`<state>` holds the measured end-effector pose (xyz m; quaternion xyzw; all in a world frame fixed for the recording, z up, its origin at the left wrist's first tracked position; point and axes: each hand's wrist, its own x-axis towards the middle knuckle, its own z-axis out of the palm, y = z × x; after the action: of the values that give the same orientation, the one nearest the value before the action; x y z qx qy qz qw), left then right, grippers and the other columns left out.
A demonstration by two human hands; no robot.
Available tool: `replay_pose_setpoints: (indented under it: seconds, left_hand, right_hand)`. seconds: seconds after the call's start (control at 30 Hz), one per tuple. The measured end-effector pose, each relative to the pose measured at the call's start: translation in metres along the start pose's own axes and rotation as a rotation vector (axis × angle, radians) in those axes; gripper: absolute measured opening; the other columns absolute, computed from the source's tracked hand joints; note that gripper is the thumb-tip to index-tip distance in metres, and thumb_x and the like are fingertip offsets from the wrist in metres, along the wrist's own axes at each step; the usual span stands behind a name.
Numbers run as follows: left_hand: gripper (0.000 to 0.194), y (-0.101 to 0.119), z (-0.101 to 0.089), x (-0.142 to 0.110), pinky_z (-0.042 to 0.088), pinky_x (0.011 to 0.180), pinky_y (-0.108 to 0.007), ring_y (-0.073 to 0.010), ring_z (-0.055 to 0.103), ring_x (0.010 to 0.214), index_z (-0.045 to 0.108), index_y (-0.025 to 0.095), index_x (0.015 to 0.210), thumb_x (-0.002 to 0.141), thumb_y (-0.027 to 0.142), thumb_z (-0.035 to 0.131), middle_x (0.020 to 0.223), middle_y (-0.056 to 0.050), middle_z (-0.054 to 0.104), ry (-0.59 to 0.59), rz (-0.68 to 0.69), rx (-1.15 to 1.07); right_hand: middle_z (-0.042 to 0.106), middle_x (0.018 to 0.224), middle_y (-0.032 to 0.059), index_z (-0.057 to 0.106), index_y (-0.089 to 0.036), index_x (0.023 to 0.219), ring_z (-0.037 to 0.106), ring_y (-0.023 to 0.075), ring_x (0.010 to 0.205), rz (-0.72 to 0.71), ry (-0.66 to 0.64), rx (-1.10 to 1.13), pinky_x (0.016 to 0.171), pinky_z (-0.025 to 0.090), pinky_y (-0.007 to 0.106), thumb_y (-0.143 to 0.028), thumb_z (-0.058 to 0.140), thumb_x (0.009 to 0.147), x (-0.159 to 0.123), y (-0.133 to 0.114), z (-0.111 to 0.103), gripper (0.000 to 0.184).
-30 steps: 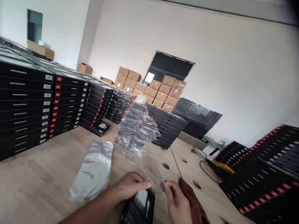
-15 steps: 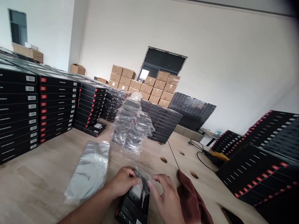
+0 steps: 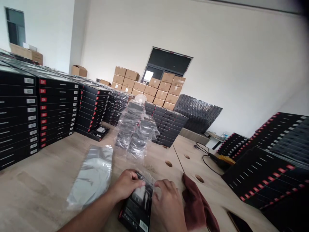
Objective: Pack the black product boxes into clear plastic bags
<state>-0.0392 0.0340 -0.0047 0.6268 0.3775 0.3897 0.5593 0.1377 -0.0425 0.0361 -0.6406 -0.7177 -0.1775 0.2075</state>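
Note:
A flat black box (image 3: 137, 207) with a printed picture and a barcode label lies in front of me on the table. Clear plastic film, seemingly a bag (image 3: 146, 175), covers its far end. My left hand (image 3: 127, 183) grips the box's far left edge, the thumb lying across its top face. At the right edge, my right hand (image 3: 167, 201) has its fingers curled and pinched at the film. A pile of flat clear plastic bags (image 3: 93, 175) rests to the left of my left arm.
Stacks of black boxes stand at left (image 3: 58, 112) and right (image 3: 260, 177). Film-wrapped boxes (image 3: 136, 129) rise ahead, with brown cartons (image 3: 151, 90) behind. A dark red cloth (image 3: 196, 206), a phone-like dark slab (image 3: 238, 222) and a black cable (image 3: 205, 151) lie at right.
My right hand has drawn its fingers closer together and turned slightly inward beside the box. More of the box's near end and barcode label shows. My left hand keeps its grip.

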Motion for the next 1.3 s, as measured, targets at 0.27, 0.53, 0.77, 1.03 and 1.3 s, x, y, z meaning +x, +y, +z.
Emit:
replay_pose_setpoints:
  seconds: [0.27, 0.53, 0.77, 1.03, 1.3]
  left_hand:
    - [0.020, -0.002, 0.003, 0.001, 0.036, 0.058, -0.022, -0.0128, 0.051, 0.065, 0.063, 0.014, 0.062, 0.055, 0.031, 0.072, 0.071, 0.001, 0.057, -0.026, 0.026, 0.006]
    - [0.010, 0.001, 0.002, -0.002, 0.039, 0.067, -0.024, -0.0149, 0.054, 0.077, 0.065, 0.016, 0.069, 0.061, 0.022, 0.064, 0.084, 0.000, 0.060, -0.039, 0.090, 0.116]
    - [0.014, 0.007, 0.002, -0.007, 0.036, 0.063, -0.023, -0.0128, 0.050, 0.071, 0.065, 0.017, 0.077, 0.065, 0.022, 0.061, 0.081, 0.001, 0.057, -0.086, 0.078, 0.184]
    - [0.076, 0.009, -0.008, -0.010, 0.045, 0.072, -0.030, -0.0201, 0.060, 0.085, 0.051, 0.015, 0.116, 0.045, 0.012, 0.077, 0.104, -0.007, 0.060, -0.212, -0.270, -0.422]
    - [0.057, 0.006, -0.012, -0.009, 0.045, 0.068, -0.030, -0.0193, 0.061, 0.073, 0.066, 0.013, 0.098, 0.042, 0.016, 0.080, 0.084, -0.005, 0.068, -0.403, -0.362, -0.462]
  right_hand:
    - [0.067, 0.080, 0.0033, 0.061, -0.024, 0.082, 0.059, 0.0220, 0.080, -0.027, -0.060, 0.139, 0.071, 0.040, 0.033, -0.014, 0.051, 0.078, -0.001, -0.009, 0.008, 0.015]
    - [0.067, 0.087, 0.0063, 0.061, -0.021, 0.093, 0.063, 0.0211, 0.082, 0.102, 0.045, 0.321, 0.075, 0.047, 0.032, -0.027, 0.048, 0.085, -0.002, -0.008, 0.021, 0.017]
    - [0.068, 0.092, 0.0107, 0.065, -0.018, 0.092, 0.063, 0.0220, 0.085, 0.269, 0.252, 0.347, 0.077, 0.049, 0.032, -0.039, 0.040, 0.089, 0.004, 0.025, 0.006, 0.033]
    - [0.070, 0.088, 0.0118, 0.067, -0.018, 0.089, 0.065, 0.0241, 0.078, 0.318, 0.310, 0.254, 0.072, 0.051, 0.033, -0.052, 0.045, 0.084, -0.002, 0.053, 0.003, 0.041]
    - [0.070, 0.072, 0.0058, 0.069, -0.020, 0.075, 0.065, 0.0191, 0.065, 0.158, -0.073, 0.665, 0.061, 0.050, 0.025, -0.043, 0.054, 0.083, 0.000, 0.020, 0.030, 0.029]
